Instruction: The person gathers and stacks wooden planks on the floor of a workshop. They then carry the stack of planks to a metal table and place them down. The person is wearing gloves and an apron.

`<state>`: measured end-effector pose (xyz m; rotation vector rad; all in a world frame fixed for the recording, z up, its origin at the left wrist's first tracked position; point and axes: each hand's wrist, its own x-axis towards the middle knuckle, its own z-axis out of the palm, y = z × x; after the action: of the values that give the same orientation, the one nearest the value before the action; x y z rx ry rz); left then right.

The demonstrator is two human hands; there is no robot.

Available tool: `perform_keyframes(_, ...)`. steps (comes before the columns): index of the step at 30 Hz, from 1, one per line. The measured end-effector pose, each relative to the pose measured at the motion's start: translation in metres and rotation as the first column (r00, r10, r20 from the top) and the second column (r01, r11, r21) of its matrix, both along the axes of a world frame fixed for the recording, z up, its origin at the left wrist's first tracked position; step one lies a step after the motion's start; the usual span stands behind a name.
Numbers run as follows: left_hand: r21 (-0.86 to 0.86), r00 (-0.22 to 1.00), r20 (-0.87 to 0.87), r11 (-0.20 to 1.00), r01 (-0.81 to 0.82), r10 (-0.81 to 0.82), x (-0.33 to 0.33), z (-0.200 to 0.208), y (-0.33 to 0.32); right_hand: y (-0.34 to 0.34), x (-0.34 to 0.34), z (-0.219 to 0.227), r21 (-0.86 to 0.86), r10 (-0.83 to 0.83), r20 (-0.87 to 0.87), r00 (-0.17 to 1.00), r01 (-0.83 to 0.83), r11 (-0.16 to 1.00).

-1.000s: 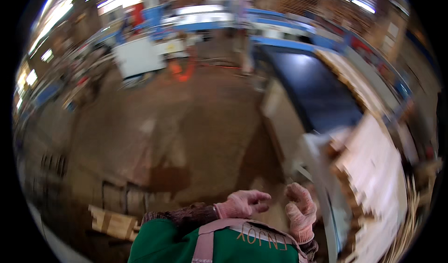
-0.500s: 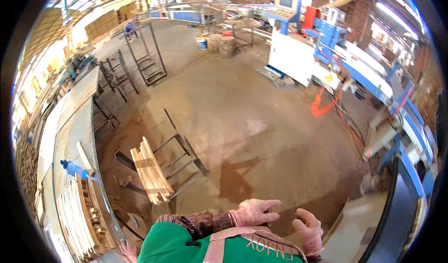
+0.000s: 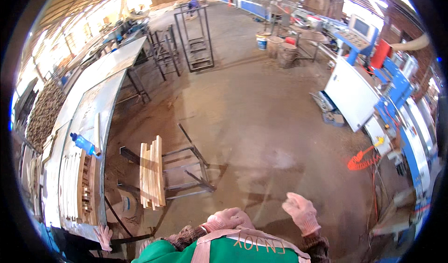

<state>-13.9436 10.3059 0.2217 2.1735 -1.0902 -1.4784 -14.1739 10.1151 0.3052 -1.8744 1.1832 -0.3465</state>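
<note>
My left hand [image 3: 228, 218], in a pale pink glove, is in front of my green apron [image 3: 233, 251]; its fingers bend down toward my body and are partly hidden. Farther right, my right hand [image 3: 301, 211] is raised over the floor in a matching glove, fingers loosely bent, nothing visible in it. Neither hand touches the wood. Left of them, several pale wooden strips [image 3: 151, 174] lie side by side across a dark metal stand [image 3: 186, 188].
On a long table [image 3: 93, 109] at left lie more wooden strips [image 3: 70, 188] and a blue bottle [image 3: 84, 144]. Another person's hand [image 3: 103, 237] rests by its near end. A metal rack [image 3: 195, 41], buckets [image 3: 262, 41] and a blue-white machine [image 3: 352, 95] with an orange coiled hose [image 3: 361, 161] stand around.
My view has turned left, so the machine and rack have shifted rightward. My left hand has drawn in, its fingers no longer stretched out; my right hand has risen slightly.
</note>
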Motion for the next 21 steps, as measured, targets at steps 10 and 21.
perform_keyframes(10, -0.316, 0.966, 0.245, 0.934, 0.164, -0.087, 0.19, -0.014, -0.241, -0.295, 0.209, -0.201, 0.191, 0.463, -0.404, 0.789, -0.422, 0.886)
perform_keyframes(21, -0.413, 0.983, 0.101, 0.905, -0.1, 0.155, 0.525, -0.02, -0.552, -0.567, 0.354, -0.306, 0.432, 0.502, -0.679, 0.535, -0.262, 0.863)
